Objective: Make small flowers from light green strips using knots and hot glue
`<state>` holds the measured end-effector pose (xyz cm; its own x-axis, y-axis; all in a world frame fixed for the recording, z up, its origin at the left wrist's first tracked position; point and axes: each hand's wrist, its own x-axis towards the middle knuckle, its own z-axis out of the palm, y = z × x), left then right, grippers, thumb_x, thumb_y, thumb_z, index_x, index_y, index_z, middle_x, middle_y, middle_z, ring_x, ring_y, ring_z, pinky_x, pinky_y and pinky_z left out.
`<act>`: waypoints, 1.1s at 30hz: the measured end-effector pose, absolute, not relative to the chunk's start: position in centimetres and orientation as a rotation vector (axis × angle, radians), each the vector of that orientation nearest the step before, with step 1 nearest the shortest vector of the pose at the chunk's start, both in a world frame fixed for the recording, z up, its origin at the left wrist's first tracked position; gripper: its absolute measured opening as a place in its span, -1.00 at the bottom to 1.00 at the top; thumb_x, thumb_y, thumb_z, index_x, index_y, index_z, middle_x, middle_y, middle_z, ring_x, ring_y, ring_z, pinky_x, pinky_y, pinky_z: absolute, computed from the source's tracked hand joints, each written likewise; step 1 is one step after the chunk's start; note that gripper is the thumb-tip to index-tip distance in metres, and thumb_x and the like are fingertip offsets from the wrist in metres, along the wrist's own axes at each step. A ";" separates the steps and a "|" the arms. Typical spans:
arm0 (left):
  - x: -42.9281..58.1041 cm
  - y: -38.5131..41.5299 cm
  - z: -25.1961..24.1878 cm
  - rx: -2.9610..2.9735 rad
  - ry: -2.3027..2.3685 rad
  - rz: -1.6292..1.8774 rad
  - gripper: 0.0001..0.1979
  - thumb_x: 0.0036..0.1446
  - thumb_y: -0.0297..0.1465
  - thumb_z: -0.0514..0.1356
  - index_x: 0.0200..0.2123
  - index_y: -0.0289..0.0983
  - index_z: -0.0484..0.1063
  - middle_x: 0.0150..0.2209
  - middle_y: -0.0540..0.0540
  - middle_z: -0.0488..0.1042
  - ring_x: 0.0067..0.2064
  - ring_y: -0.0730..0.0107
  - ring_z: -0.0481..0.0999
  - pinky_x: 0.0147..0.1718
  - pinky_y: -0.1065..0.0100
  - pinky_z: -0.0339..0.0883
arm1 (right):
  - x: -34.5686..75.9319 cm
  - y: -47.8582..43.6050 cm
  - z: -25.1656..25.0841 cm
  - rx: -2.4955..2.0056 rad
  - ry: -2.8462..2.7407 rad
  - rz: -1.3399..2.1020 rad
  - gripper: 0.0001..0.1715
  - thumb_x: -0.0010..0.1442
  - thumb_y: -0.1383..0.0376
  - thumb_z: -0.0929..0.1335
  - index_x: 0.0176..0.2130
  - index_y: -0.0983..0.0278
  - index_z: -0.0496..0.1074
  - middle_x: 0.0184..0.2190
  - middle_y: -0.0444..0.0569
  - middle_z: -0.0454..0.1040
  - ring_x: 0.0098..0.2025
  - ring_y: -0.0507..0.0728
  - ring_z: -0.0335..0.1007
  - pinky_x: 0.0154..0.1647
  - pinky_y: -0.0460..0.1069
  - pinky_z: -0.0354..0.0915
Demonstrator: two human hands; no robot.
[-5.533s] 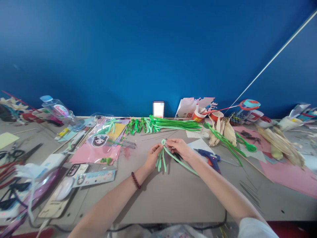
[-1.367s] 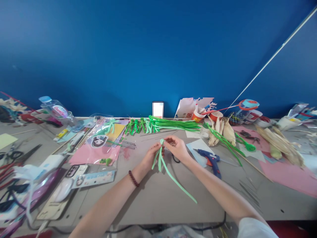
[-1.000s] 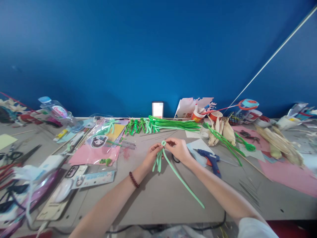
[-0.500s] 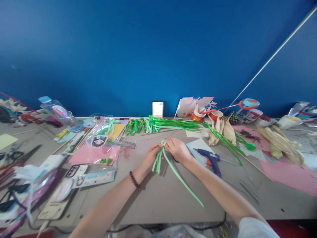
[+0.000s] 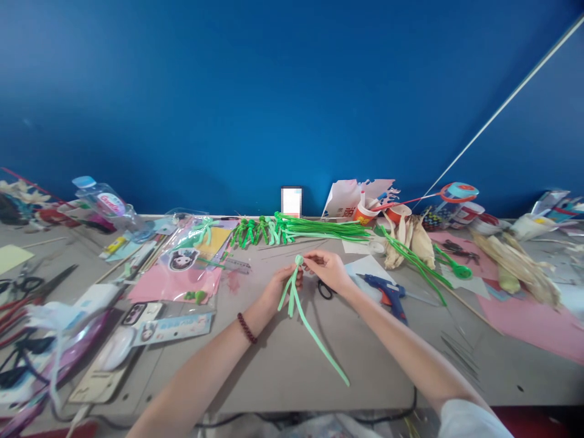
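A pale green pipe cleaner figure [image 5: 293,291] with a rounded knot at its top hangs between my hands at the middle of the table. My left hand [image 5: 285,285] is closed around it just below the knot. Several short strands dangle there, and one long strand trails down to the right. At the knot's right side, the fingertips of my right hand [image 5: 326,269] pinch together; they appear to be on the pipe cleaner. Black-handled scissors [image 5: 325,291] lie partly hidden under my right hand.
Behind my hands lies a bundle of green pipe cleaners [image 5: 328,229]. A blue glue gun [image 5: 387,292] rests to the right, near dried corn husks [image 5: 422,243]. On the left are a plastic bag [image 5: 182,260], a bottle [image 5: 107,204], a phone [image 5: 134,313] and pliers [image 5: 20,310].
My right hand has moved slightly right, uncovering the scissors' handle. The knot has turned and shows rounder. The long strand has swung left and hangs more steeply.
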<state>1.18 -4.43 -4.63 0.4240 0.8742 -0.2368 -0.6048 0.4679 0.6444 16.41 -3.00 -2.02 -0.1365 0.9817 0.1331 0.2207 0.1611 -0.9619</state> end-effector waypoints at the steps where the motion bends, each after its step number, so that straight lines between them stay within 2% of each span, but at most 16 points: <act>1: 1.2 -4.5 -4.6 0.519 0.611 0.973 -0.86 -0.02 -0.40 0.24 -0.46 -0.39 0.39 -0.57 0.01 0.27 -0.58 0.58 0.25 -0.56 0.48 0.17 | 16.4 -3.1 -2.0 -1.205 -1.562 1.015 -0.75 0.03 0.18 0.36 -0.31 0.29 0.49 -0.44 -0.01 0.54 -0.38 0.12 0.49 -0.38 -0.01 0.40; 10: 1.3 -5.0 -4.5 0.738 0.769 1.063 -0.73 -0.16 -0.29 0.36 -0.47 -0.35 0.41 -0.61 0.04 0.33 -0.61 0.57 0.28 -0.57 0.48 0.18 | 16.0 -4.3 -0.6 -1.141 -1.792 0.567 -0.83 0.04 0.35 0.31 -0.34 0.24 0.49 -0.44 -0.06 0.54 -0.41 0.09 0.45 -0.31 -0.03 0.35; 17: 1.4 -5.3 -3.9 0.762 0.728 1.066 -0.76 -0.12 -0.30 0.34 -0.49 -0.35 0.41 -0.59 0.03 0.35 -0.59 0.56 0.29 -0.58 0.48 0.09 | 15.5 -4.6 -1.2 -1.165 -1.559 0.796 -0.87 0.03 0.33 0.32 -0.37 0.27 0.48 -0.46 -0.06 0.53 -0.45 0.07 0.44 -0.37 -0.04 0.37; 21: 1.2 -5.2 -4.2 0.748 0.707 1.072 -0.77 -0.09 -0.31 0.33 -0.48 -0.35 0.41 -0.58 0.02 0.35 -0.56 0.55 0.30 -0.54 0.47 0.11 | 15.5 -4.5 -1.3 -1.156 -1.521 0.858 -0.87 0.03 0.31 0.33 -0.36 0.27 0.48 -0.43 -0.05 0.52 -0.41 0.08 0.44 -0.35 -0.03 0.36; 28: 1.0 -4.7 -5.1 0.655 0.546 0.978 -0.84 0.00 -0.35 0.24 -0.45 -0.36 0.41 -0.56 -0.03 0.30 -0.53 0.50 0.30 -0.52 0.44 0.18 | 15.9 -3.6 -0.9 -1.020 -1.360 1.224 -0.78 0.01 0.26 0.35 -0.28 0.29 0.48 -0.42 -0.05 0.48 -0.40 0.05 0.38 -0.39 -0.04 0.33; 33: 1.0 -4.9 -4.0 0.569 0.456 0.875 -0.88 0.03 -0.42 0.16 -0.50 -0.36 0.37 -0.58 -0.02 0.22 -0.54 0.49 0.27 -0.50 0.41 0.20 | 16.0 -3.7 -0.7 -1.004 -1.443 1.265 -0.78 0.00 0.29 0.36 -0.28 0.28 0.49 -0.37 -0.05 0.49 -0.33 0.06 0.40 -0.29 -0.02 0.33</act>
<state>1.02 -4.91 -4.01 0.5639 0.8138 -0.1405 -0.5814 0.5120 0.6323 16.00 -3.74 -0.72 -0.2255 0.9657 0.1290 -0.0014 0.1321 -0.9912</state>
